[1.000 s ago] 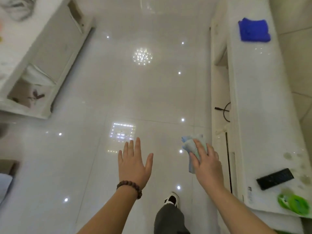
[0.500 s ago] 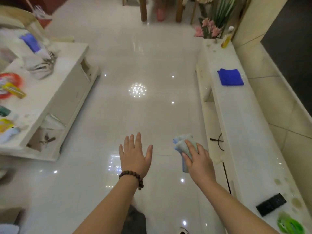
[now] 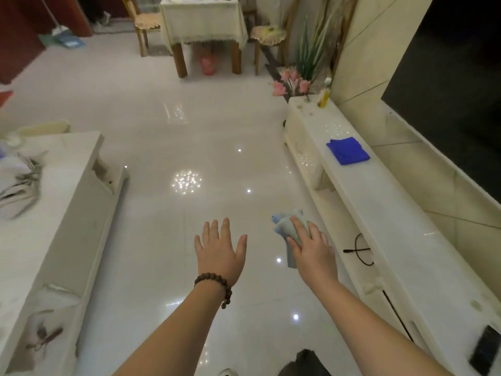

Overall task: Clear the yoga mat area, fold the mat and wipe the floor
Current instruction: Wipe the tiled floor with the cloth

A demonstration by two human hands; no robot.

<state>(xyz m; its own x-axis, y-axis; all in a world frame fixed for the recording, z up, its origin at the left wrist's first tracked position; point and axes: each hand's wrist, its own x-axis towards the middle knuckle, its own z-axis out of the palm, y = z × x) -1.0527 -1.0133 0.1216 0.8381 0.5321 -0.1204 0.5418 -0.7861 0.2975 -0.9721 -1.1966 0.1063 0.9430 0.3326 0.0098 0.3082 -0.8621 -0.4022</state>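
My right hand [image 3: 311, 245] grips a crumpled light blue cloth [image 3: 287, 226], held out above the glossy white tiled floor [image 3: 189, 137] beside the long white TV cabinet [image 3: 393, 226]. My left hand [image 3: 219, 248], with a bead bracelet on its wrist, is stretched out flat with spread fingers and holds nothing. No yoga mat is in view.
A folded dark blue cloth [image 3: 348, 150] lies on the TV cabinet, and a black remote [image 3: 485, 354] near its front end. A white coffee table [image 3: 54, 213] stands at left. A covered dining table [image 3: 203, 20] with chairs, a plant [image 3: 306, 63] and a broom [image 3: 59, 31] are farther back.
My view has lifted from the floor to the room ahead, bringing the dining table and plant into sight. Both hands keep the same pose, the right one still holding the cloth.
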